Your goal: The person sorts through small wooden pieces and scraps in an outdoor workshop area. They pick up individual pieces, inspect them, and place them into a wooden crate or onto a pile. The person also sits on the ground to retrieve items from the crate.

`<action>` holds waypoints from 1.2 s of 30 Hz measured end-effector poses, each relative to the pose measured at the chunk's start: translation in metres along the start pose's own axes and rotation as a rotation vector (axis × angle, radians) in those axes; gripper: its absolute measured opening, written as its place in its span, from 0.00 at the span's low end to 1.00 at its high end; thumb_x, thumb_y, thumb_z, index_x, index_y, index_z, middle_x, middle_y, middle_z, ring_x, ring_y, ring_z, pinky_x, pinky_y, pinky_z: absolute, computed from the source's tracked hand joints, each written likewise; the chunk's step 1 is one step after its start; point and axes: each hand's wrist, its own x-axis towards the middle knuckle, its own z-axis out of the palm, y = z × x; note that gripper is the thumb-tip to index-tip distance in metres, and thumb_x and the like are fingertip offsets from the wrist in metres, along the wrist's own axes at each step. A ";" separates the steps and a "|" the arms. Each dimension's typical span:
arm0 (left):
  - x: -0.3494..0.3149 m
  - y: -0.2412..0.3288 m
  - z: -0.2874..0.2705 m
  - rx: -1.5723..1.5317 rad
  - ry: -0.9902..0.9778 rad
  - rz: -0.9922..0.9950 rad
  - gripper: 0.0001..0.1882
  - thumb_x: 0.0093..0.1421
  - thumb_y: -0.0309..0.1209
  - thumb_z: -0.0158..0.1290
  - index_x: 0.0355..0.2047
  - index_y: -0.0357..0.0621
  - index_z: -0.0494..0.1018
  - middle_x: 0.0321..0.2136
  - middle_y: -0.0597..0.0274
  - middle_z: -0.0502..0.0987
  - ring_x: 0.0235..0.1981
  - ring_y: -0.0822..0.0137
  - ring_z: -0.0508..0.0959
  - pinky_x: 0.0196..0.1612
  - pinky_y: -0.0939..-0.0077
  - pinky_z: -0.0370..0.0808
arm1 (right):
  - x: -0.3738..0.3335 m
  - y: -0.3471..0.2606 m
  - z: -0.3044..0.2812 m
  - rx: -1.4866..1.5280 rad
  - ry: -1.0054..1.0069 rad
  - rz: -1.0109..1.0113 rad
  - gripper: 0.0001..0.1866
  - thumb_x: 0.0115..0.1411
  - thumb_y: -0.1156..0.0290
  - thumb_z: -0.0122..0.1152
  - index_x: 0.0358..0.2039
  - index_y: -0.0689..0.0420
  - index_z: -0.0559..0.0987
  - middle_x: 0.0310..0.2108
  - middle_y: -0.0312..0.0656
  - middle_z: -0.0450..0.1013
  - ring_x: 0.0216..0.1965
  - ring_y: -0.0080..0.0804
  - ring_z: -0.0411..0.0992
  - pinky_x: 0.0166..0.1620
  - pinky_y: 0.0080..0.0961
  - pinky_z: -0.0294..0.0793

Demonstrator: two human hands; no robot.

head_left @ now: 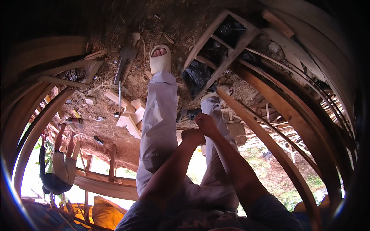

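My left hand (pixel 192 135) and my right hand (pixel 206 124) are close together over my lower right leg (pixel 212 111). Both look closed, the right like a fist. If anything is in their fingers, it is hidden. Just beyond them lies a dark thing (pixel 192 114) that I cannot make out. My left leg (pixel 158 115), in light grey trousers, stretches forward to a foot in a pale slipper (pixel 160 63).
A wooden frame (pixel 244 40) backed with black plastic stands ahead to the right. Cut wood blocks (pixel 129 122) lie left of my leg on the chip-strewn ground. Long planks (pixel 266 134) lean along the right. Another person (pixel 63 167) is at the far left.
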 end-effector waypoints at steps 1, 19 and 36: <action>0.000 0.001 -0.001 -0.016 0.012 0.002 0.31 0.55 0.56 0.62 0.52 0.48 0.79 0.53 0.58 0.79 0.57 0.59 0.77 0.55 0.58 0.75 | 0.007 0.004 -0.006 -0.014 0.050 -0.029 0.10 0.61 0.64 0.59 0.34 0.55 0.82 0.31 0.48 0.80 0.36 0.43 0.81 0.40 0.36 0.77; 0.023 0.006 0.016 -0.049 0.134 0.009 0.31 0.56 0.58 0.60 0.46 0.44 0.81 0.47 0.53 0.82 0.50 0.54 0.81 0.49 0.56 0.78 | 0.155 -0.022 -0.200 0.868 0.585 0.149 0.06 0.62 0.71 0.58 0.37 0.57 0.80 0.27 0.35 0.77 0.27 0.24 0.76 0.29 0.23 0.73; 0.014 -0.008 0.015 -0.139 0.173 -0.007 0.32 0.60 0.59 0.55 0.49 0.44 0.79 0.51 0.53 0.79 0.53 0.53 0.79 0.52 0.54 0.77 | 0.314 -0.041 -0.272 0.383 0.330 -0.359 0.17 0.61 0.67 0.68 0.50 0.54 0.81 0.32 0.34 0.77 0.28 0.21 0.74 0.34 0.22 0.78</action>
